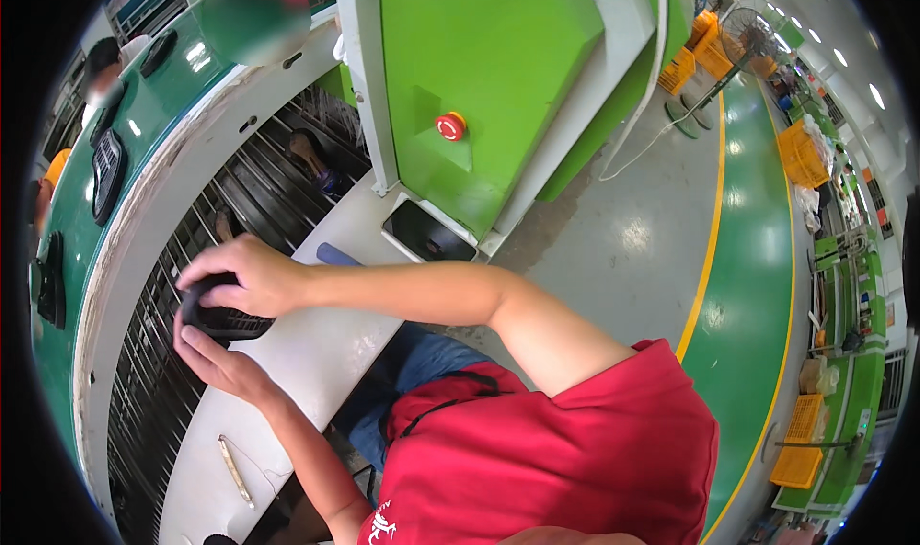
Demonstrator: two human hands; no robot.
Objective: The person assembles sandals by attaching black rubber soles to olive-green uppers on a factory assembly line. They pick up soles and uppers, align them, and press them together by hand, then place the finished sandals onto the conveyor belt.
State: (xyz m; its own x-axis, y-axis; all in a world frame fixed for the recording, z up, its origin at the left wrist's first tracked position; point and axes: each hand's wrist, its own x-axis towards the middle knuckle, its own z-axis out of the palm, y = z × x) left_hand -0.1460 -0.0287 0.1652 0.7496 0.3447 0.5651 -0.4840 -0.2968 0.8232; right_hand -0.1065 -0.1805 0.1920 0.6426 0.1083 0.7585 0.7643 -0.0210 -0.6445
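Observation:
Between my two hands is a black shoe sole [240,329], raised-edged and partly textured, over the inner edge of a white worktop [321,353]. My right hand [247,277] reaches across from above, its fingers curled over the sole's far end and into its hollow. My left hand [218,361] supports the near side, with thumb and fingers along the edge. The fingers hide much of the sole. Beside my hands runs a rack of metal bars [158,353], with a brown and purple shoe piece [311,157] lying farther along it.
A green belt [153,128] past the rack carries several black soles [107,171]. On the worktop lie a pale thin stick [235,470] and a dark-screened phone-like slab [431,231]. Beyond stands a green machine [479,85] with a red button [449,126]. A fan [747,37] stands farther off.

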